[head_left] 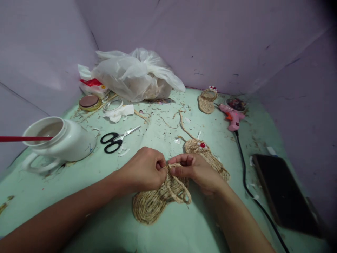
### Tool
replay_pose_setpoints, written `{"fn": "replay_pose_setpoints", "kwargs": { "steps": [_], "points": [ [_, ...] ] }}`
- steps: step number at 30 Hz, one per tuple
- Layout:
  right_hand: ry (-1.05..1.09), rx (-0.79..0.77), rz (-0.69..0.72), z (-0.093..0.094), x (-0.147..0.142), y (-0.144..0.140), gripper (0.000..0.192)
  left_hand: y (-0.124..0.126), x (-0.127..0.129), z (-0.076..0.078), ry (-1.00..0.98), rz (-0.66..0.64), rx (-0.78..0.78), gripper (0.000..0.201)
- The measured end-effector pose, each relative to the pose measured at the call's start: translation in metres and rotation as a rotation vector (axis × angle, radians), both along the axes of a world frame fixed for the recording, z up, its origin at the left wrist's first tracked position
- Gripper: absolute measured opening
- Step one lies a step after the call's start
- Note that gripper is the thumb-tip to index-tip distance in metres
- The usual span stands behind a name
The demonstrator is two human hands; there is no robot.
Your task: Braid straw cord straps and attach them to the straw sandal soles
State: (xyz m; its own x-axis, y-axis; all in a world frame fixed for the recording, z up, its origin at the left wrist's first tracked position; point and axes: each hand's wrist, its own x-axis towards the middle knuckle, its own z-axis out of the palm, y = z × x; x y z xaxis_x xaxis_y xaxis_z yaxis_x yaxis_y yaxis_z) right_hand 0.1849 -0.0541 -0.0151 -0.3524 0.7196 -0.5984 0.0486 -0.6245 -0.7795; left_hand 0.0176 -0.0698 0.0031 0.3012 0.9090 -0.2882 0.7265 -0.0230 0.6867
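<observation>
A woven straw slipper sole lies on the green tabletop, with a loop of braided straw cord across its upper part. My left hand is closed at the top of the sole, its fingertips pinching the straw cord. From the other side my right hand pinches the same cord between thumb and fingers. The fingertips of both hands nearly meet, and the exact grip is partly hidden. Behind my right hand rests a second straw sole with a red bead and a braided tail of cord.
Black-handled scissors and a white jug stand left. Behind are a plastic bag and a tape roll. To the right are a small straw slipper, a pink glue gun, its black cable and a phone.
</observation>
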Motion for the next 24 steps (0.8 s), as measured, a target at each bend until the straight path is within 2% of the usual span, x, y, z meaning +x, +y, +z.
{"fn": "replay_pose_setpoints", "kwargs": {
  "steps": [6,12,24],
  "points": [
    [-0.023,0.016,0.013,0.002,-0.002,-0.001,0.019,0.0,0.004,-0.001,-0.004,0.054,-0.006,0.018],
    [-0.053,0.024,0.024,0.003,-0.002,-0.003,0.018,-0.004,0.008,-0.004,-0.015,0.069,0.091,0.016],
    [-0.1,0.025,0.046,0.008,-0.004,-0.002,0.021,-0.009,0.013,-0.007,-0.082,0.105,0.156,0.012]
  ]
}}
